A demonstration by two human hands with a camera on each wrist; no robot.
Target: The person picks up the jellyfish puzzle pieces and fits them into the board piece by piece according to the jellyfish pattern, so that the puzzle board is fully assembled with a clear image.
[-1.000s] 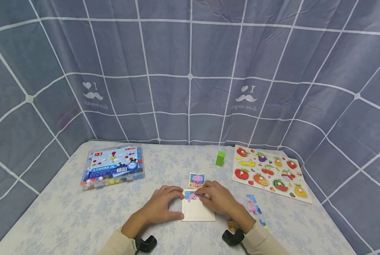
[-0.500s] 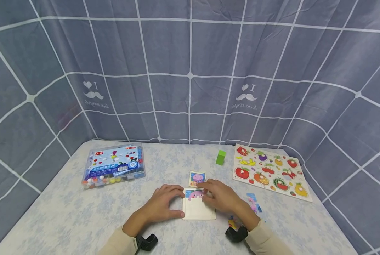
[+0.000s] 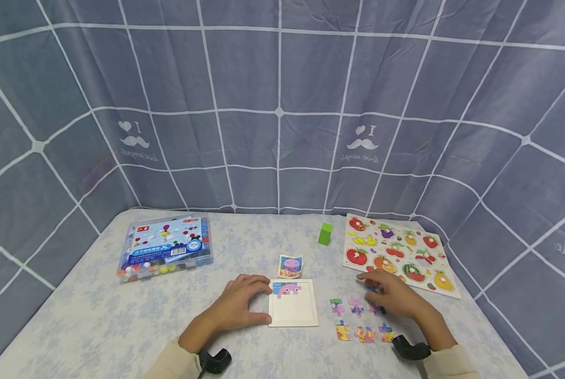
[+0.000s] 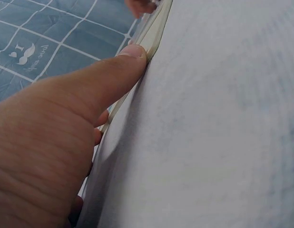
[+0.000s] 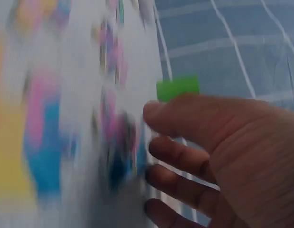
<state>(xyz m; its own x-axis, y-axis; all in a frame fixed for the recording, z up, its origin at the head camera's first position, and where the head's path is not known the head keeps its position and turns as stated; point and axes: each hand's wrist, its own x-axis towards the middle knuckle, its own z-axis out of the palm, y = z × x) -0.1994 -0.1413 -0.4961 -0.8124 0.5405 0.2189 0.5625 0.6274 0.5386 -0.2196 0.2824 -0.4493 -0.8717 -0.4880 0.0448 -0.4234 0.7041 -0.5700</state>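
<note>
A pale square puzzle tray lies flat in the head view, with joined pink and blue puzzle pieces in its upper left part. My left hand holds the tray's left side, thumb at the near corner and fingers at the far one. The left wrist view shows the thumb against the tray edge. Over the loose pieces on the right hovers my right hand, fingers loosely bent, nothing visible in its grasp. Several jigsaw pieces lie in rows beside and partly under it; the right wrist view blurs them.
A small picture card lies just beyond the tray. Farther back stands a green block. The fruit puzzle board lies at the right, close to my right hand. A clear plastic box of colourful parts sits at back left.
My right hand has left the tray and moved right to the loose pieces, uncovering the joined pieces in the tray. The left hand stays at the tray's left edge.
</note>
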